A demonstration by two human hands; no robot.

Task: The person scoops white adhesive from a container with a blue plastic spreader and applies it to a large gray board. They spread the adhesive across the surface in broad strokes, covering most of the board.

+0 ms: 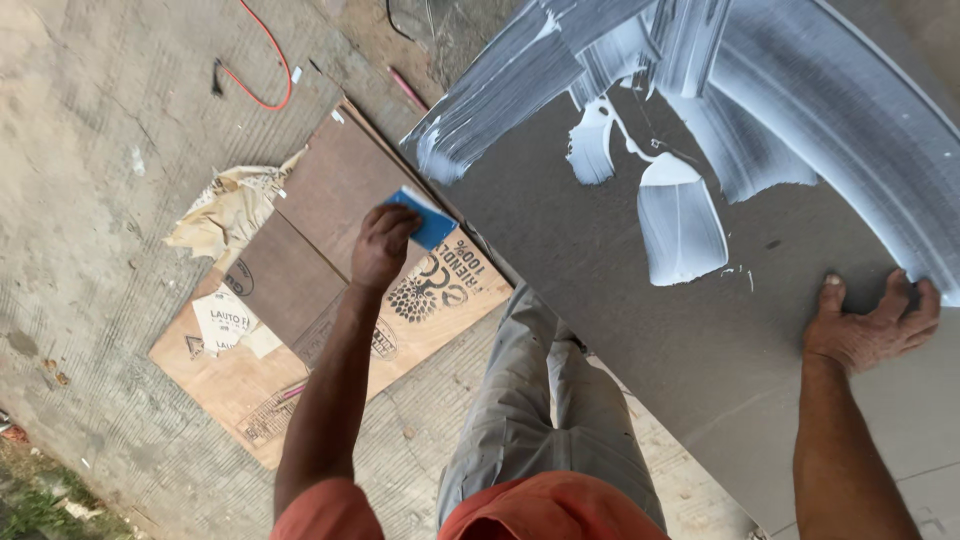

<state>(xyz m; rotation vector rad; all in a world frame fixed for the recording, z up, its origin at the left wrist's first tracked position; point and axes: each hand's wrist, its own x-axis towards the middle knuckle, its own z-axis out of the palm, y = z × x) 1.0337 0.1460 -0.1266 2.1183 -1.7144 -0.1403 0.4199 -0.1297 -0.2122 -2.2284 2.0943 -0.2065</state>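
Head view, blue spreader (424,217) pinched in left fingers (398,222)

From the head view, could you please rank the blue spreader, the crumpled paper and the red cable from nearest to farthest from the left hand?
1. Blue spreader: in the grip of the left hand.
2. Crumpled paper: on the floor, to the hand's left.
3. Red cable: on the concrete, near the frame's top.
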